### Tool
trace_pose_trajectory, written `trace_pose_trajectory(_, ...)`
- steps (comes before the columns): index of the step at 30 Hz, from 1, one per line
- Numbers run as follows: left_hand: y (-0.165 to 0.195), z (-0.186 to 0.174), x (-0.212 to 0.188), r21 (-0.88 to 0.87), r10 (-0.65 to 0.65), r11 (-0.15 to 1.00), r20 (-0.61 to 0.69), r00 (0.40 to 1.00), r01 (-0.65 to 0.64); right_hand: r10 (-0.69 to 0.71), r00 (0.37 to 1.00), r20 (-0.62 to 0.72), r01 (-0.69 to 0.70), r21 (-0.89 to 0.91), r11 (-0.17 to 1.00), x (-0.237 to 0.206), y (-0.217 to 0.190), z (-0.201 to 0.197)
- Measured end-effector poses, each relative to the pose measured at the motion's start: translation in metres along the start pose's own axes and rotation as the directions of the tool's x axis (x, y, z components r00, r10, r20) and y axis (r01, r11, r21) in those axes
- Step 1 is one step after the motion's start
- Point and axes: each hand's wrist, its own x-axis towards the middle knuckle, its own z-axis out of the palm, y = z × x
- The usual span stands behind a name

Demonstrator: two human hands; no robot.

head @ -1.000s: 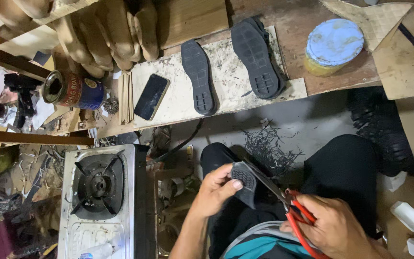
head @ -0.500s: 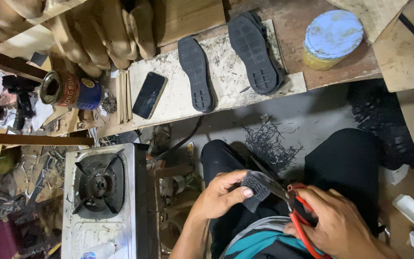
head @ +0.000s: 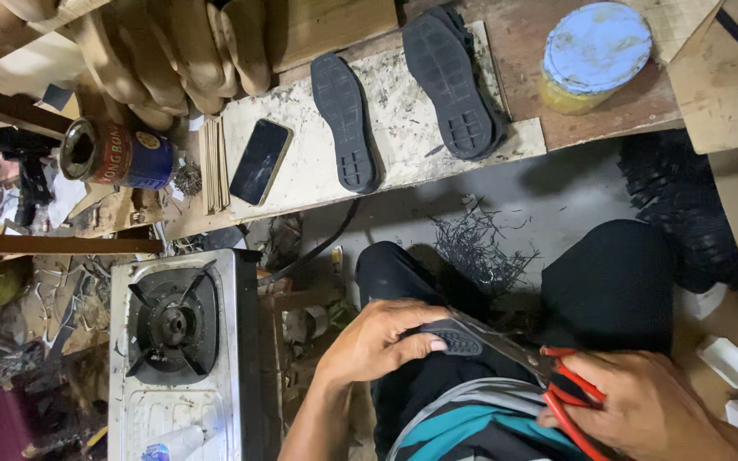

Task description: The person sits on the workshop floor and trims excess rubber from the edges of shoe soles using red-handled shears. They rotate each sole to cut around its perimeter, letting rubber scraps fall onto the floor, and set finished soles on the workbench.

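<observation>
Gripping a black ridged rubber sole piece at lower centre, the left hand steadies it; the right hand clenches red-handled metal scissors cutting its edge; black rubber shavings already lie above; trimming seems unfinished

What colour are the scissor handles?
Red, seen in the head view: scissor handles in the right hand.

Ahead of you runs a scuffed wooden bench topped by a pale, paint-flecked board. On that board lie two black rubber shoe soles (treads up) and a black smartphone near its left edge. A round blue-lidded tin sits toward the bench's right end.
</observation>
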Motion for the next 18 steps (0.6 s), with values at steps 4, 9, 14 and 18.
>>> trace_pose_trajectory(4, 0.006, -0.009, 0.004, 0.173, -0.032, 0.985, 0.046, 0.998, 0.023, 0.186, 0.975, 0.124, -0.155, -0.230, 0.961, 0.001, 0.025, 0.000)
trace_pose_trajectory(9, 0.006, -0.011, 0.007, 0.213, -0.001, 0.977, 0.087, 0.996, -0.018, -0.445, 0.890, 0.101, 0.456, -0.195, 0.868, 0.005, 0.060, 0.005)
trace_pose_trajectory(14, 0.002, -0.013, 0.004, 0.197, -0.002, 0.980, 0.121, 0.993, -0.022, 0.187, 0.973, 0.134, -0.137, -0.313, 0.940, 0.007, 0.056, 0.010)
trace_pose_trajectory(18, -0.001, -0.012, 0.004, 0.210, 0.042, 0.975, 0.132, 0.990, -0.070, 0.010, 1.000, 0.002, -0.010, -0.197, 0.980, 0.004, 0.031, 0.004)
